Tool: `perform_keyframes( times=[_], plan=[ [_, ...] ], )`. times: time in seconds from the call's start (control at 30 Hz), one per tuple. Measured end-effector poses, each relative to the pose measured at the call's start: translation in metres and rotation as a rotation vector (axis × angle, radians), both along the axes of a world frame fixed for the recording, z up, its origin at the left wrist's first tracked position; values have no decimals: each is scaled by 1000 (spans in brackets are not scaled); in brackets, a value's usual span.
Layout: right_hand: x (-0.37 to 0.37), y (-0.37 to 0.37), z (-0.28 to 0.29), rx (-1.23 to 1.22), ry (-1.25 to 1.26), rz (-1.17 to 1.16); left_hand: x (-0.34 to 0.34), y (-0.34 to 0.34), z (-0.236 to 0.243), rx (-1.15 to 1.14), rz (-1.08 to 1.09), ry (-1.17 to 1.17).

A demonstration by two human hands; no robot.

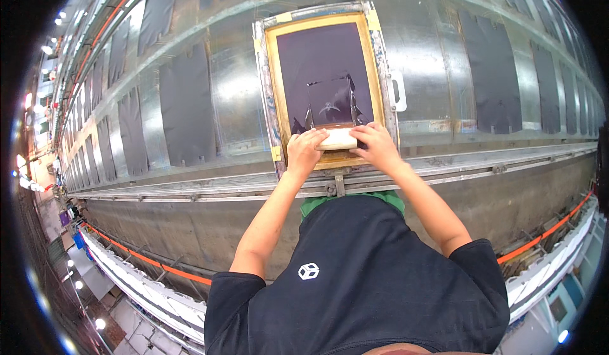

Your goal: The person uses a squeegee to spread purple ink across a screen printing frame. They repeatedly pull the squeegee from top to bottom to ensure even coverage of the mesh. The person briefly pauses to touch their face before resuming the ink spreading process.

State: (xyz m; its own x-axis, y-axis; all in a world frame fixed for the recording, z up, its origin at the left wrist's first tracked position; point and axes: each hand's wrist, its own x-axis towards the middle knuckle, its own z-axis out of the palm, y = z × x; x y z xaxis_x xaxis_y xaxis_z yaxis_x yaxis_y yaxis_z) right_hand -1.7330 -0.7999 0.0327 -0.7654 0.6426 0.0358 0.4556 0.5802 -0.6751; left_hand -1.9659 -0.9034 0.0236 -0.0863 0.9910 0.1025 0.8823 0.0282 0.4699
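A squeegee with a pale cream handle (pixel 338 139) lies crosswise at the near end of a screen-printing frame (pixel 389 95). My left hand (pixel 307 149) is closed round its left end, and my right hand (pixel 379 145) grips the right end. Inside the frame, a yellow border surrounds a dark mesh (pixel 323 50). Glossy black ink (pixel 331 101) spreads over the mesh just beyond the squeegee, with ridges along both sides. The squeegee's blade edge is hidden from view.
The frame rests on a long metal table (pixel 238 88) where dark fabric panels (pixel 185 104) (pixel 495 76) lie at intervals. A metal rail (pixel 254 187) runs along the near edge. A white handle (pixel 398 92) sticks out at the frame's right. Orange strips (pixel 171 269) line the aisle behind me.
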Motion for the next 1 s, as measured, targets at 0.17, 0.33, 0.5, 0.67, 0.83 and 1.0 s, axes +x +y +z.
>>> perform_keyframes(
  times=[0.17,0.33,0.5,0.67,0.83,1.0],
  plan=[
    [37,123,-66,172,201,-715,-27,79,8,27,71,-168],
    [9,157,-70,-328,193,-781,-39,86,14,51,125,-88],
    [-3,165,-44,-53,264,-795,-25,28,-2,216,116,-117],
    [-66,127,5,-95,302,-808,-59,-35,19,277,143,-106],
    [-207,64,-9,-8,401,-743,-187,-105,27,286,208,-18],
    [-336,-13,-11,-168,369,-765,-322,-169,34,207,196,-37]
  ],
)
